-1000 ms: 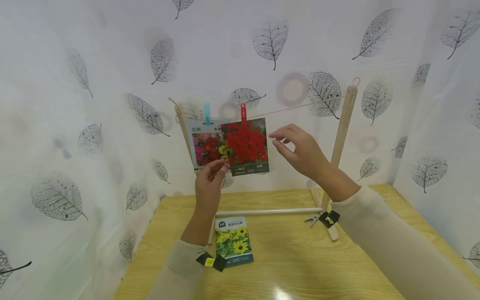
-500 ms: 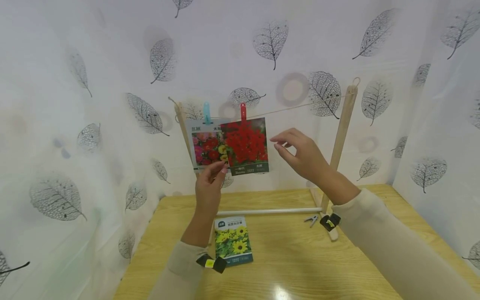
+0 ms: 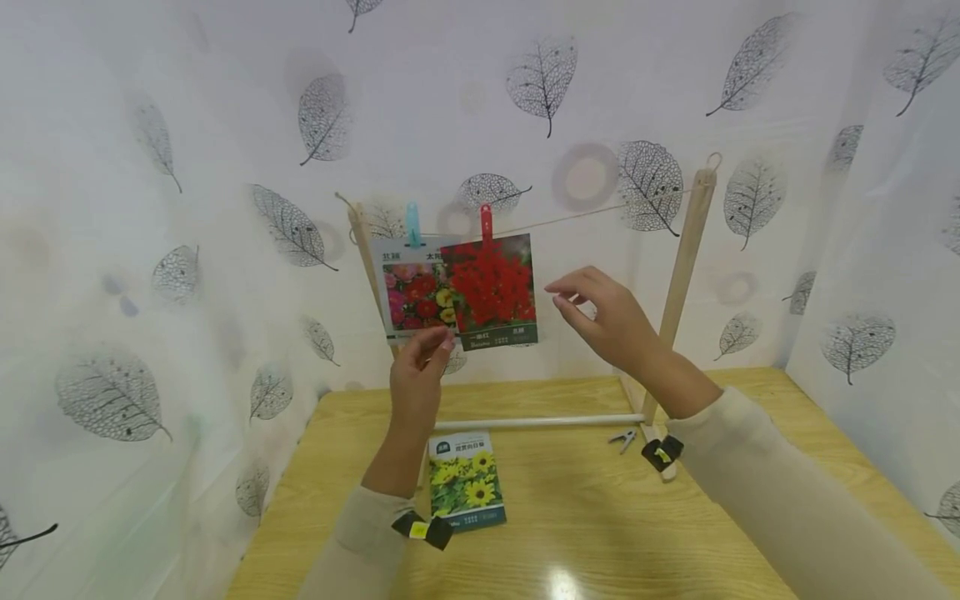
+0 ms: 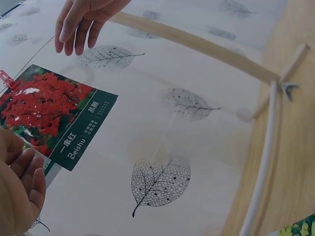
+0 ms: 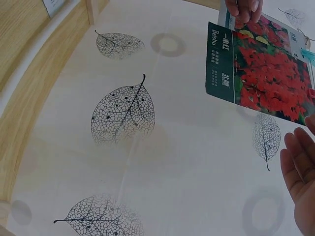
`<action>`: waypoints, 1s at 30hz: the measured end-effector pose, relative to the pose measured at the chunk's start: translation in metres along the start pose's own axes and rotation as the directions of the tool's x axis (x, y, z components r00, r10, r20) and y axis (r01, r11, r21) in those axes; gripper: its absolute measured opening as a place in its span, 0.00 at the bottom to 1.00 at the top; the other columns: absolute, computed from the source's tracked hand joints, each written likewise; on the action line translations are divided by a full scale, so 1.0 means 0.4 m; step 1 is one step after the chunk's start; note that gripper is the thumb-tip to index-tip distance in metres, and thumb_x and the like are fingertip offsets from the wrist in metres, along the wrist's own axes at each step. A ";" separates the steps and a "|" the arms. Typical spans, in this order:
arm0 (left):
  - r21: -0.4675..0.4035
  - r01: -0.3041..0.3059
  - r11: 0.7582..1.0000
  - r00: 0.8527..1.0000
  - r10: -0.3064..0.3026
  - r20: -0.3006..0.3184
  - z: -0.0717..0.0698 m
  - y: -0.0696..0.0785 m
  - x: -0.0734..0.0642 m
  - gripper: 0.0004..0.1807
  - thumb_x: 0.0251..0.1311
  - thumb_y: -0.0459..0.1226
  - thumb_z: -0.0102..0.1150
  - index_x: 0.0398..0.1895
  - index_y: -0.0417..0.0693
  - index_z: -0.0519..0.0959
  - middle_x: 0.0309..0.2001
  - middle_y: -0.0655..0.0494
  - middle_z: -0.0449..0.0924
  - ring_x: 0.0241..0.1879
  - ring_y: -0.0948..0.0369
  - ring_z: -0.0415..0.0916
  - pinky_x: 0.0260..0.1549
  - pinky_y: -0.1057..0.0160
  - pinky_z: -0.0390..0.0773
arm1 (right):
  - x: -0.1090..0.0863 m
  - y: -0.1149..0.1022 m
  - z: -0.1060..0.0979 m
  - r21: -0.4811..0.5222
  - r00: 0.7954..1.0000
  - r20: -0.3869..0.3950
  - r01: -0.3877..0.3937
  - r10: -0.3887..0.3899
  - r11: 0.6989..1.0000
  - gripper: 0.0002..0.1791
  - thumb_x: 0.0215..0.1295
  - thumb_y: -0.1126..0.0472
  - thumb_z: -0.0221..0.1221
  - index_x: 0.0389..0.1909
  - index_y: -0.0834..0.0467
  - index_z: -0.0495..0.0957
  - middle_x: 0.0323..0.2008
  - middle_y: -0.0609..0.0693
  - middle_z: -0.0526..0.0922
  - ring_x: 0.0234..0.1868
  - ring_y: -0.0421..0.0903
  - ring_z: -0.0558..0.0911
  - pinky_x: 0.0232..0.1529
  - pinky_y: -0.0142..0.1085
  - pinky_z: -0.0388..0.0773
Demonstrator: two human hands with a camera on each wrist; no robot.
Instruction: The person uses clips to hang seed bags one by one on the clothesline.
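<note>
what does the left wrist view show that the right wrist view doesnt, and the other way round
Only the left wrist view shows the grey clip on the table and the flowers printed on the yellow-flower packet.

Only the right wrist view shows the blue clip and the flowers printed on the mixed-flower packet.

Both show the red-flower packet, the red clip, the left hand, the right hand and the leaf-print curtain.

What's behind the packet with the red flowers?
Behind the red-flower packet hangs a mixed-flower packet on a blue clothespin. The leaf-print curtain is farther back. Part of the mixed-flower packet's right side is covered, so I can't see that.
</note>
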State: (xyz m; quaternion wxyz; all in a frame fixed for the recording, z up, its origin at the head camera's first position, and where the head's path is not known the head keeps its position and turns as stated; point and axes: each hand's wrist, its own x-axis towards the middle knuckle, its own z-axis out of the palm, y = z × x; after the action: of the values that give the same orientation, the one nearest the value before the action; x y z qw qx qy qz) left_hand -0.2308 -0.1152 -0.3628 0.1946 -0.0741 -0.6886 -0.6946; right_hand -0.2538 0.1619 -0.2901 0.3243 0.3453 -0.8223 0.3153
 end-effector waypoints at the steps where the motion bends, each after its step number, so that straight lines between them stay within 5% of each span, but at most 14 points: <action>1: 0.002 0.003 1.000 1.000 -0.003 -0.001 0.000 0.000 -0.001 0.14 0.70 0.39 0.61 0.55 0.46 0.81 0.53 0.48 0.83 0.51 0.65 0.80 0.46 0.73 0.80 | -0.002 0.001 0.001 0.004 1.000 0.000 -0.003 0.003 1.000 0.11 0.71 0.65 0.60 0.51 0.60 0.83 0.47 0.53 0.84 0.45 0.49 0.83 0.47 0.46 0.83; 12: 0.007 0.043 0.999 0.999 -0.043 0.004 -0.002 -0.007 -0.008 0.14 0.71 0.40 0.60 0.56 0.49 0.81 0.53 0.51 0.84 0.53 0.63 0.80 0.48 0.73 0.80 | -0.031 0.013 0.011 0.026 1.000 -0.013 -0.026 0.026 0.999 0.11 0.71 0.66 0.60 0.51 0.60 0.83 0.46 0.54 0.84 0.44 0.49 0.83 0.48 0.46 0.83; 30: -0.014 0.024 1.000 1.000 -0.024 0.012 -0.003 -0.020 -0.017 0.15 0.71 0.38 0.59 0.57 0.44 0.80 0.55 0.48 0.82 0.52 0.64 0.80 0.50 0.73 0.80 | -0.066 0.023 0.018 0.016 0.998 -0.011 -0.058 0.058 0.998 0.11 0.70 0.65 0.61 0.51 0.59 0.83 0.45 0.53 0.84 0.43 0.49 0.83 0.43 0.46 0.82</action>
State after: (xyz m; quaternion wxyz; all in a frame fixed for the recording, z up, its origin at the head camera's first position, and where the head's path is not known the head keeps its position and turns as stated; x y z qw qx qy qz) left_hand -0.2273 -0.1154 -0.3728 0.1816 -0.0711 -0.6858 -0.7011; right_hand -0.2485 0.1713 -0.3167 0.3170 0.3223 -0.8274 0.3331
